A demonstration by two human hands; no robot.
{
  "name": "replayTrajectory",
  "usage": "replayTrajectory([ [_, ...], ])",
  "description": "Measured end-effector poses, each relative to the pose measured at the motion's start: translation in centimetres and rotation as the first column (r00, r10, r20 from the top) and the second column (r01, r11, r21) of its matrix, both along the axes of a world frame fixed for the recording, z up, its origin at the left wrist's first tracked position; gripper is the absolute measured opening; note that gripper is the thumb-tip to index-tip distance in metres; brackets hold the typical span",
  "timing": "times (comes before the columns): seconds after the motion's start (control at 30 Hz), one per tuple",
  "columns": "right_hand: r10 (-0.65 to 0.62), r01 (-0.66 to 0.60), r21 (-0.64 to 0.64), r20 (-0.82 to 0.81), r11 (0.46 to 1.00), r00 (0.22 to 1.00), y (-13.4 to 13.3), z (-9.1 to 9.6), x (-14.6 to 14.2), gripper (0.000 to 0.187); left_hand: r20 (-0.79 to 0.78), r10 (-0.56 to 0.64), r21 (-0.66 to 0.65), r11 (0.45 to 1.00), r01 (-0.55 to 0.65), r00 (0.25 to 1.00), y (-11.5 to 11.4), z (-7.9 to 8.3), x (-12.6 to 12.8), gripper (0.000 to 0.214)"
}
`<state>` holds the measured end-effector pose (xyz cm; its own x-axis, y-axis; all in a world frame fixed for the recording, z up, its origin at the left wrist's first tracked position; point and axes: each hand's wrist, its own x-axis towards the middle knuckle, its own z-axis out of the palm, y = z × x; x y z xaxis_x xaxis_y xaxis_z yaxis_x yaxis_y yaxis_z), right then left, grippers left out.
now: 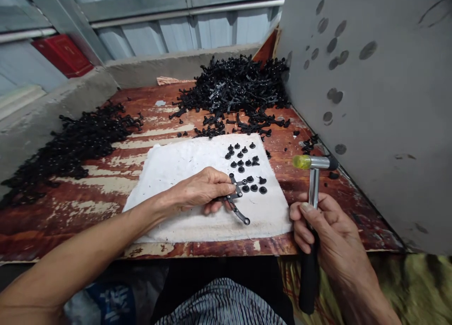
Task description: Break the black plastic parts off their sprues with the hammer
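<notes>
Over a white cloth (169,174), my left hand (208,188) is closed on a black jointed bracket (237,193) with several arms and round ends. One arm curves down toward the cloth's front; part of the bracket is hidden by my fingers. Just past it, several small black round plugs with stems (241,163) stand on the cloth. My right hand (326,226) grips a mallet (314,174) by its shaft, at the top of the black handle. The mallet is upright, its yellow face to the left and its black face to the right.
A large heap of black brackets (240,87) lies at the back of the worn red-brown table (106,174). Another pile of black brackets (67,146) spreads along the left side. A grey panel (374,104) walls off the right; a red booklet (63,54) is at back left.
</notes>
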<state>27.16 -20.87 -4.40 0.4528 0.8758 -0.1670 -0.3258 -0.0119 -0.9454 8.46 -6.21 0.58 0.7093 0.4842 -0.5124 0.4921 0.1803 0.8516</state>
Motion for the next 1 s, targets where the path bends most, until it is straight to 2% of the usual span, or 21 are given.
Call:
replayTrajectory([
  [0.37,-0.001,0.001,-0.005,0.012,1.000,1.000,-0.10,-0.06,-0.04,0.029,-0.014,0.074,-0.107,0.991,-0.075,0.997,-0.27,0.39,0.60,0.026],
  [1.0,-0.003,0.003,0.016,-0.008,1.000,1.000,0.01,-0.34,0.11,0.027,-0.002,0.077,-0.109,0.991,-0.077,0.997,-0.21,0.20,0.81,0.027],
])
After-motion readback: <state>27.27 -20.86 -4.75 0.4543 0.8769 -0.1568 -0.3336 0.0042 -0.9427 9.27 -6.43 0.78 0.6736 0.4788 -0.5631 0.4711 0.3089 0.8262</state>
